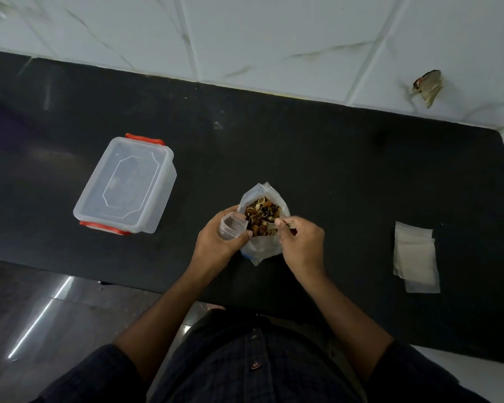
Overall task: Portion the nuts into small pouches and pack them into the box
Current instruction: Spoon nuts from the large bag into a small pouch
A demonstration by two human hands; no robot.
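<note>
1. A dark shirt (245, 370) with a faint check pattern is worn.
2. The shirt is closed down the front by a placket with small round buttons (255, 365).
3. The sleeves (99, 373) are worn short or pushed up, so that both forearms are left bare.
4. No rings or a watch can be made out on the left hand (216, 242) or the right hand (301, 242).

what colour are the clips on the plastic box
Orange-red, on the clear plastic box: clips at both short ends; head view shows it.
</note>
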